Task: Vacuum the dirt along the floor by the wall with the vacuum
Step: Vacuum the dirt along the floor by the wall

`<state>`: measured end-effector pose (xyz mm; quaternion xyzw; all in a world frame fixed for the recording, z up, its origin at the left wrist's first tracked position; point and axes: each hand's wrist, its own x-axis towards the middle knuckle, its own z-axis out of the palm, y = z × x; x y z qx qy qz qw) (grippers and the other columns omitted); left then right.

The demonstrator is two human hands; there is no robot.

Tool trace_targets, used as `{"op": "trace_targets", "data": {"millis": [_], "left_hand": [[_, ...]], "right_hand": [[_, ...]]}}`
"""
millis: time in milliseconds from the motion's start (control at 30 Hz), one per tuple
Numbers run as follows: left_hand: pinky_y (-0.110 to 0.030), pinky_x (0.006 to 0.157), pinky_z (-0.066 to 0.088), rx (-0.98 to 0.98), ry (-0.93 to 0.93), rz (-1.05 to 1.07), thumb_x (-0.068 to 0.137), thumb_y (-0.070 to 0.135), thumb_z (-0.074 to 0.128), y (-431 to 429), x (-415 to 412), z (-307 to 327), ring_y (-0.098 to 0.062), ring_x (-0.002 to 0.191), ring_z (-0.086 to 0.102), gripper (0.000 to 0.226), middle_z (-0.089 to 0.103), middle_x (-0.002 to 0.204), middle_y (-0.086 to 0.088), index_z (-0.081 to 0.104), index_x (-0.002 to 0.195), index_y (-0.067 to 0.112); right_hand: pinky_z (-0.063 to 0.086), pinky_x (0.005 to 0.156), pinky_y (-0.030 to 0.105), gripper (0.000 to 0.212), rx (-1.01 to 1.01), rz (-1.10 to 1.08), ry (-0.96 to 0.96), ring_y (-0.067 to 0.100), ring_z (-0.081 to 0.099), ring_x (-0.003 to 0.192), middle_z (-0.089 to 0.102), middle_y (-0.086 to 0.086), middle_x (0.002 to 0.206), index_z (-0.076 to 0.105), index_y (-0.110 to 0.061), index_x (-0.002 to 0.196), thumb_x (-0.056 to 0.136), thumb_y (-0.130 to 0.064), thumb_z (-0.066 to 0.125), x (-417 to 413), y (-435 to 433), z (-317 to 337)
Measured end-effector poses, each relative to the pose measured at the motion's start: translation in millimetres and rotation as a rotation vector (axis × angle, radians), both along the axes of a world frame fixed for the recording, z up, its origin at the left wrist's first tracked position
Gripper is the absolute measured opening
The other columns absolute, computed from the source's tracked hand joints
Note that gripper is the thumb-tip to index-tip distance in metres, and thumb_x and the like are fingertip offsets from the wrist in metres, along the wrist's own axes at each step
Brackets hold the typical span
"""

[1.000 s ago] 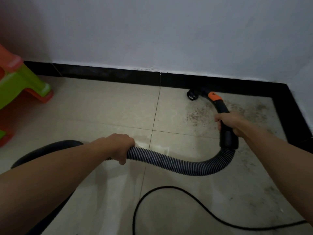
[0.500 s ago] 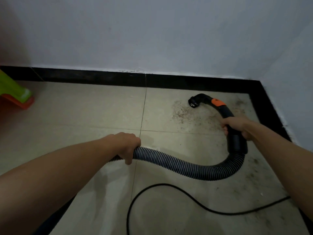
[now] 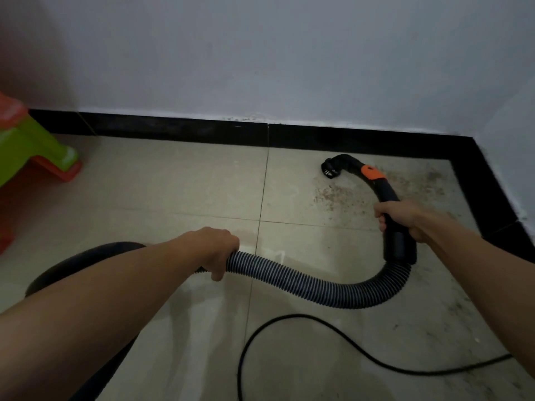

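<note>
Back toward the black skirting (image 3: 173, 130) goes the vacuum nozzle (image 3: 330, 170), centre right of frame, beside the dirt patch (image 3: 341, 198). To steer it, the right hand (image 3: 405, 218) grasps the wand (image 3: 382, 189); the left hand (image 3: 214, 250) clenches round the ribbed hose (image 3: 304, 285), likely feeding slack.

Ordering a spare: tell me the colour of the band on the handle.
Orange band, black handle; clearest in the head view.

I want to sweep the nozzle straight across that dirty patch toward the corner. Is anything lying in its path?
Nothing visible. The nozzle sits at the left edge of the dirt patch, with only tile between it and the corner. The power cord lies nearer the person, and the plastic stool stands far left.
</note>
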<state>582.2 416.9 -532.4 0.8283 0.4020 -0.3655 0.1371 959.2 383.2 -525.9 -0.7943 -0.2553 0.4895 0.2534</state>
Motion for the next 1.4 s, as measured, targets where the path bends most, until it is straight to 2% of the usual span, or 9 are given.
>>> {"op": "trace_targets", "data": {"millis": [167, 367, 500, 600, 800, 933, 1200, 1300, 1400], "left_hand": [[-0.029, 0.064, 0.046, -0.012, -0.004, -0.005, 0.066, 0.028, 0.082, -2, 1, -4, -0.017, 0.082, 0.06, 0.046, 0.055, 0.083, 0.005, 0.059, 0.105, 0.023], [-0.029, 0.063, 0.047, -0.032, -0.071, -0.012, 0.062, 0.033, 0.082, 0, 19, -5, -0.016, 0.08, 0.06, 0.043, 0.054, 0.081, 0.008, 0.054, 0.095, 0.028], [-0.031, 0.064, 0.048, -0.069, -0.086, -0.052, 0.059, 0.038, 0.083, -3, 35, -8, -0.015, 0.08, 0.059, 0.044, 0.053, 0.08, 0.009, 0.053, 0.091, 0.031], [-0.03, 0.063, 0.047, -0.084, -0.091, -0.107, 0.058, 0.041, 0.083, -6, 50, -6, -0.015, 0.077, 0.058, 0.043, 0.053, 0.078, 0.009, 0.053, 0.087, 0.029], [-0.03, 0.065, 0.049, -0.129, -0.101, -0.144, 0.062, 0.04, 0.083, -18, 72, -5, -0.017, 0.08, 0.061, 0.043, 0.056, 0.079, 0.007, 0.055, 0.091, 0.026], [-0.031, 0.069, 0.052, -0.141, -0.116, -0.138, 0.062, 0.04, 0.082, -23, 77, -2, -0.018, 0.082, 0.062, 0.042, 0.057, 0.081, 0.006, 0.056, 0.092, 0.026], [-0.029, 0.065, 0.05, -0.198, -0.123, -0.119, 0.064, 0.039, 0.083, -38, 86, -3, -0.018, 0.082, 0.061, 0.047, 0.062, 0.091, 0.002, 0.061, 0.101, 0.021], [-0.029, 0.064, 0.049, -0.184, -0.138, -0.151, 0.063, 0.04, 0.084, -41, 92, -1, -0.018, 0.082, 0.059, 0.045, 0.057, 0.084, 0.005, 0.059, 0.096, 0.022], [-0.03, 0.065, 0.049, -0.139, -0.115, -0.184, 0.062, 0.039, 0.084, -36, 83, 3, -0.018, 0.079, 0.059, 0.043, 0.054, 0.078, 0.007, 0.056, 0.091, 0.025]], "right_hand": [[0.052, 0.051, 0.03, 0.008, -0.028, 0.124, -0.048, 0.017, 0.055, 0.042, 0.058, 0.005, 0.052, 0.058, -0.005, 0.078, 0.076, 0.0, 0.064, -5, 4, 0], [0.051, 0.056, 0.033, 0.009, -0.019, 0.049, -0.174, 0.021, 0.053, 0.046, 0.057, 0.006, 0.048, 0.057, -0.003, 0.081, 0.076, 0.001, 0.063, 20, -16, 13], [0.051, 0.053, 0.03, 0.007, -0.066, 0.1, -0.186, 0.02, 0.054, 0.044, 0.058, 0.008, 0.051, 0.058, -0.003, 0.079, 0.076, 0.002, 0.063, 26, -31, 30], [0.052, 0.057, 0.032, 0.006, -0.103, 0.137, -0.152, 0.02, 0.055, 0.046, 0.059, 0.009, 0.055, 0.059, -0.002, 0.079, 0.077, 0.002, 0.063, 34, -42, 41], [0.052, 0.054, 0.031, 0.025, -0.197, 0.178, -0.057, 0.02, 0.052, 0.042, 0.054, 0.009, 0.052, 0.054, -0.009, 0.051, 0.073, 0.0, 0.059, 55, -60, 50], [0.051, 0.05, 0.028, 0.034, -0.228, 0.172, -0.013, 0.018, 0.051, 0.04, 0.051, 0.007, 0.05, 0.053, -0.013, 0.043, 0.073, -0.001, 0.058, 63, -60, 51], [0.05, 0.052, 0.028, 0.032, -0.328, 0.2, 0.076, 0.018, 0.049, 0.041, 0.047, 0.007, 0.05, 0.049, -0.012, 0.047, 0.077, -0.004, 0.056, 66, -85, 49], [0.049, 0.05, 0.028, 0.032, -0.319, 0.191, 0.074, 0.017, 0.048, 0.039, 0.047, 0.007, 0.049, 0.049, -0.011, 0.049, 0.079, -0.002, 0.056, 65, -88, 52], [0.049, 0.05, 0.029, 0.024, -0.218, 0.14, -0.025, 0.019, 0.049, 0.04, 0.05, 0.008, 0.049, 0.051, -0.008, 0.056, 0.077, 0.001, 0.059, 55, -80, 47]]}}
